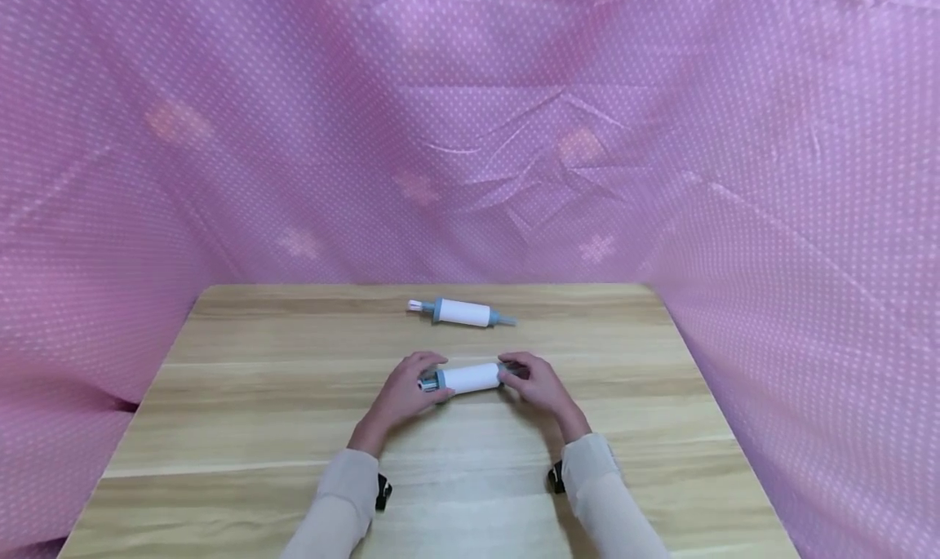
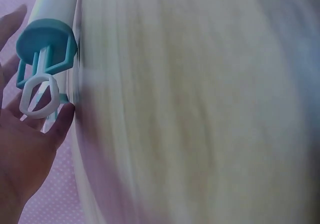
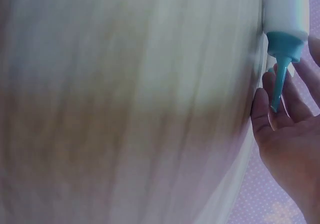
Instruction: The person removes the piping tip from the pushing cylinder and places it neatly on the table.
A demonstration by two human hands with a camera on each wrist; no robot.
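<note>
A large plastic syringe [image 1: 472,378] with a white barrel, teal collar and teal nozzle lies between both hands, low over the table or on it. At its plunger end, my left hand [image 1: 405,390] has its fingers spread around the collar and the white pull ring [image 2: 39,96]. My right hand [image 1: 535,381] surrounds the tapered nozzle [image 3: 281,81] with loosely bent fingers. Neither hand appears to squeeze the syringe; exact contact is unclear. Farther back lies a second, similar syringe [image 1: 464,313], its nozzle pointing right.
The wood-grain table [image 1: 242,428] carries both syringes. Pink dotted cloth [image 1: 470,135] hangs behind the table and along its sides. Dark wrist cameras sit under both sleeves.
</note>
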